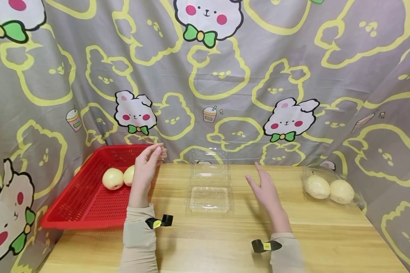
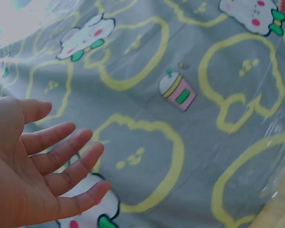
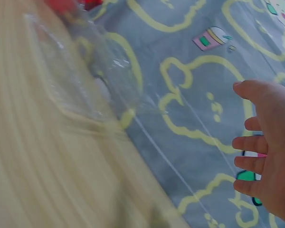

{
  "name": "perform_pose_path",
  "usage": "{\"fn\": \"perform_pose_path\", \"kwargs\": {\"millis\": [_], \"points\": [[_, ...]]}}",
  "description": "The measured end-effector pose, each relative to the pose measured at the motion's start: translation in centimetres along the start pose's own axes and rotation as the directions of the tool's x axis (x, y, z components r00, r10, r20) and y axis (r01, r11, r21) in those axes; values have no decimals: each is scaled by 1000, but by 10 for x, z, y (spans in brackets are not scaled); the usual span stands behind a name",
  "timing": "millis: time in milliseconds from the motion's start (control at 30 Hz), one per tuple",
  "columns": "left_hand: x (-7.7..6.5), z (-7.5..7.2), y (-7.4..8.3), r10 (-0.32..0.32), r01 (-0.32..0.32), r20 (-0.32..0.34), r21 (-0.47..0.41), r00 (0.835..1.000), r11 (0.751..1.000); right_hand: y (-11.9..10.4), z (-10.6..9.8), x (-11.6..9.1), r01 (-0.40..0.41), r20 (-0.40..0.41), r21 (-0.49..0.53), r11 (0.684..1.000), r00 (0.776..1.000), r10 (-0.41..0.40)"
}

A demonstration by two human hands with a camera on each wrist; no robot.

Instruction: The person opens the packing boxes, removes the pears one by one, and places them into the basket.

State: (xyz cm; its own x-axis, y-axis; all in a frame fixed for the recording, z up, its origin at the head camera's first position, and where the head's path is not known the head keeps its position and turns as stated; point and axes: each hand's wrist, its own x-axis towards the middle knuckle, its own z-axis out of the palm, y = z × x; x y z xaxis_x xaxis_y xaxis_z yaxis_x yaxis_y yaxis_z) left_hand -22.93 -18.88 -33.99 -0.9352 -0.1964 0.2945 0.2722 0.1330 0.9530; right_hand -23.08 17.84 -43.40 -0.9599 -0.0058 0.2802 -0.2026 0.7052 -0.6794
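Observation:
My left hand (image 1: pixel 147 167) hovers by the right side of the red basket (image 1: pixel 89 223), its fingers loosely spread and holding nothing in the left wrist view. Inside the basket sit two pale yellow pears (image 1: pixel 112 179), the second partly hidden behind that hand. Between my hands stands a clear plastic clamshell box (image 1: pixel 210 199) with its lid raised at the back. To the right of the box, my right hand (image 1: pixel 264 189) is held above the table with thumb and fingers extended; nothing is in it.
At the right end of the wooden table (image 1: pixel 205 242) lies another clear box with two pears (image 1: pixel 341 191) in it. A grey curtain (image 1: pixel 222 83) with cartoon prints hangs along the table's back edge and both sides.

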Motion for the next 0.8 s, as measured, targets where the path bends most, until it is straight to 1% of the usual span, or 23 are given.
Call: {"fn": "perform_pose_path", "kwargs": {"millis": [200, 367, 500, 667, 800], "points": [[1, 28, -3, -8, 9, 60, -26, 998, 1000, 11, -21, 2, -46, -48, 37, 998, 998, 48], [-1, 53, -4, -23, 28, 95, -56, 995, 998, 26, -36, 0, -79, -91, 37, 996, 992, 82], [-3, 72, -6, -24, 32, 121, -61, 992, 998, 36, -51, -5, -116, -119, 44, 992, 986, 120], [-6, 93, -10, -29, 39, 166, -53, 986, 998, 41, -71, -12, -174, -178, 48, 984, 967, 180], [-7, 110, -13, -26, 40, 200, -66, 979, 997, 48, -84, -18, -222, -210, 77, 972, 949, 233]]}}
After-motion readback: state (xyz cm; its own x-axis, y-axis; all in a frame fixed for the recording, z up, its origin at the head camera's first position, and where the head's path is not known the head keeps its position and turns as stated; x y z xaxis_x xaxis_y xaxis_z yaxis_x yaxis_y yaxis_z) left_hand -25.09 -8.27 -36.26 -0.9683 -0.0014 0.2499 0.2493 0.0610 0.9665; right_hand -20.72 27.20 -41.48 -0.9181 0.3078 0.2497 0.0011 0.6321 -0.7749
